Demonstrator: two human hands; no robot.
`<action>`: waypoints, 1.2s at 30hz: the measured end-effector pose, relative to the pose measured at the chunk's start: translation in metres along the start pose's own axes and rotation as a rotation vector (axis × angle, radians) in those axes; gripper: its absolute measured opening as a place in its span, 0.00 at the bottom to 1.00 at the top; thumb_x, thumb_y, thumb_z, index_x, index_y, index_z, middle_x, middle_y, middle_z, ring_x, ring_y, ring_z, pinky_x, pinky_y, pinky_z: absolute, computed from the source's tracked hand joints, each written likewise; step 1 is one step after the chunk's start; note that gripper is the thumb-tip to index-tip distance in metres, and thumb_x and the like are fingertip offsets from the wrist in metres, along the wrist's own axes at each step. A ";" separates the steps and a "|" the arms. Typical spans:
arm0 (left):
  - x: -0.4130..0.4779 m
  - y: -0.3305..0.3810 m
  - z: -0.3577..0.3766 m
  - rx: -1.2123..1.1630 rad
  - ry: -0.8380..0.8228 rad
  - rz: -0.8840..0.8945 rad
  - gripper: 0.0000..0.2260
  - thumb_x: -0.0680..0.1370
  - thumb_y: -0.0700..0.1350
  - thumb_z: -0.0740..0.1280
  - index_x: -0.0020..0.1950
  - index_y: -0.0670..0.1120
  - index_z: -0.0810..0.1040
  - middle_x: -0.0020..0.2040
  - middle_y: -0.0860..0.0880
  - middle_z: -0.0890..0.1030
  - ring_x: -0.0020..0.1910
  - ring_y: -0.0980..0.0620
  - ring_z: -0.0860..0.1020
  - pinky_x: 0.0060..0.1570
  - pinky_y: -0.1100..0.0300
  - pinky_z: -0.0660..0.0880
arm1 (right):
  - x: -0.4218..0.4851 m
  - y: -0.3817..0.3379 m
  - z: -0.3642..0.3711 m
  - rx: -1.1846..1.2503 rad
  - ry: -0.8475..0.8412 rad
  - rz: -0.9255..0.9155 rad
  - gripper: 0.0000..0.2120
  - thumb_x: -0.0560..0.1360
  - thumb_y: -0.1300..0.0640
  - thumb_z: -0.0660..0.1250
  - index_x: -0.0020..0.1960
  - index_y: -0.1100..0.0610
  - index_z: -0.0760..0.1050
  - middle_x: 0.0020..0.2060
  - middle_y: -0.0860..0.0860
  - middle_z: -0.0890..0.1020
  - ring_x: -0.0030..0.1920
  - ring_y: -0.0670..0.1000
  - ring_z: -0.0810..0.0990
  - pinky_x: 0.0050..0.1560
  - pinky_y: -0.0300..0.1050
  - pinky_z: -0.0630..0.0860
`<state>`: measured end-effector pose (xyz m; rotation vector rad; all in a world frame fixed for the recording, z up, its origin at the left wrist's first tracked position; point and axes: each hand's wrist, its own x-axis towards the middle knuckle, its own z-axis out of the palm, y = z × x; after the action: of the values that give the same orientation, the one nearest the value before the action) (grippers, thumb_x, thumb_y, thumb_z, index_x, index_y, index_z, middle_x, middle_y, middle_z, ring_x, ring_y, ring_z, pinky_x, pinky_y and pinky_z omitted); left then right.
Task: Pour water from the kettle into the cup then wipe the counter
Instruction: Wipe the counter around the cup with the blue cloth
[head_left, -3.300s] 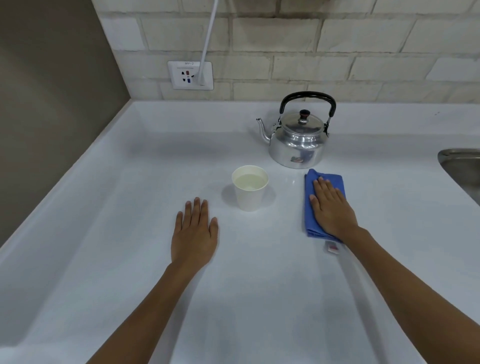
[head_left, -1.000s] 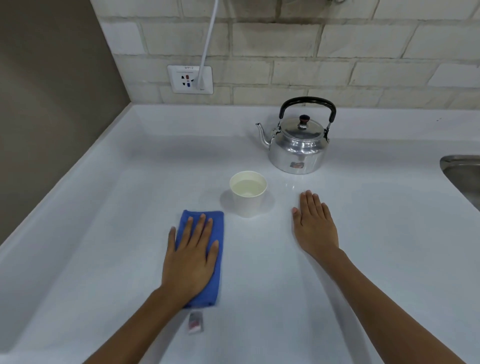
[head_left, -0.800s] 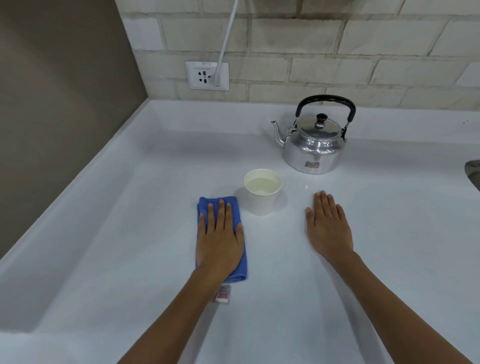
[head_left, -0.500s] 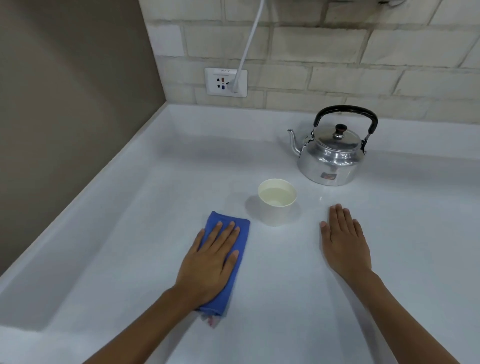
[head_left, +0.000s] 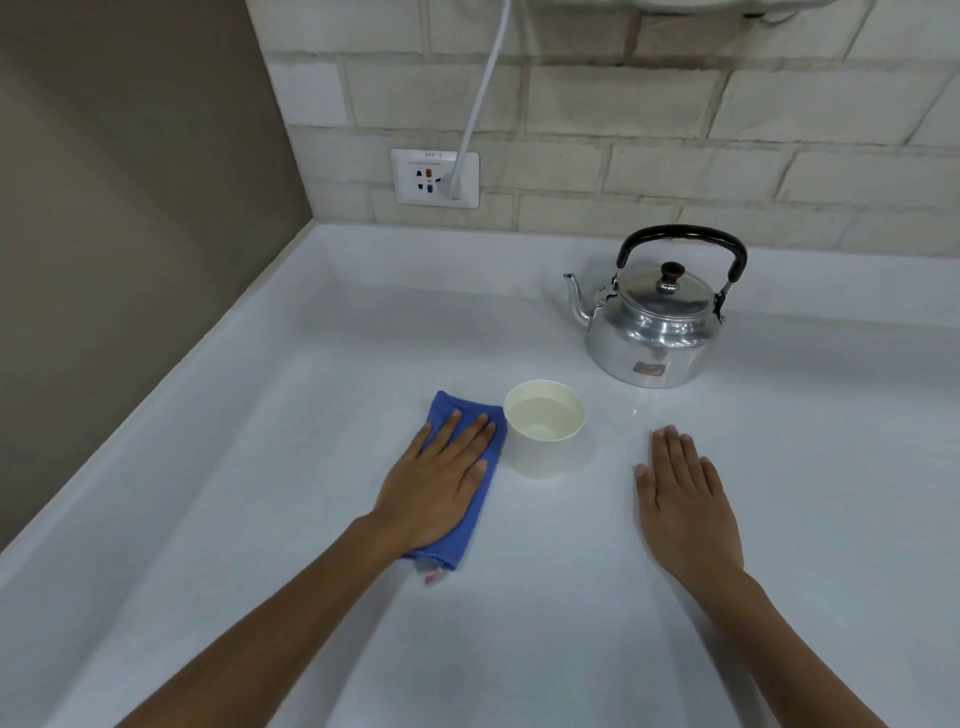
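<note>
Flat, ungripping, left hand (head_left: 439, 480) presses blue cloth (head_left: 470, 512) (touching the cup (head_left: 543, 436)); right hand (head_left: 683, 501) splayed on counter (head_left: 260, 519).

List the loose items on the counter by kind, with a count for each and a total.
Kettle: 1, the metal kettle near the wall.
Cup: 1, the paper cup holding water.
Cloth: 1, the blue cloth flat under the left hand.
Total: 3.
The right hand lies flat on the bare counter, holding nothing.
</note>
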<state>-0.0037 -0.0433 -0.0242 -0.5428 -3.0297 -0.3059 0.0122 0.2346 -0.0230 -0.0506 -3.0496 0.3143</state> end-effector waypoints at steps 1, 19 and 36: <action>0.005 -0.009 -0.002 -0.010 -0.012 0.001 0.22 0.81 0.53 0.43 0.75 0.54 0.43 0.75 0.59 0.45 0.74 0.58 0.40 0.70 0.60 0.36 | 0.000 0.000 0.000 -0.002 -0.009 0.004 0.26 0.80 0.51 0.42 0.74 0.59 0.43 0.76 0.54 0.49 0.76 0.51 0.46 0.76 0.47 0.44; 0.154 -0.016 0.004 0.045 -0.022 -0.007 0.22 0.82 0.50 0.45 0.76 0.49 0.47 0.77 0.52 0.49 0.76 0.50 0.46 0.73 0.50 0.47 | -0.003 -0.007 -0.004 0.034 0.001 0.020 0.25 0.80 0.51 0.41 0.74 0.57 0.39 0.76 0.51 0.45 0.75 0.47 0.39 0.75 0.45 0.39; 0.233 -0.046 0.005 -0.015 -0.062 -0.154 0.23 0.81 0.52 0.44 0.76 0.50 0.46 0.78 0.53 0.47 0.76 0.48 0.45 0.72 0.48 0.44 | -0.003 -0.005 -0.002 0.063 0.023 0.024 0.25 0.80 0.49 0.39 0.72 0.55 0.35 0.73 0.46 0.40 0.73 0.45 0.35 0.74 0.44 0.38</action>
<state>-0.2379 -0.0062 -0.0183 -0.3258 -3.1387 -0.3237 0.0152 0.2297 -0.0204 -0.0863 -3.0163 0.4076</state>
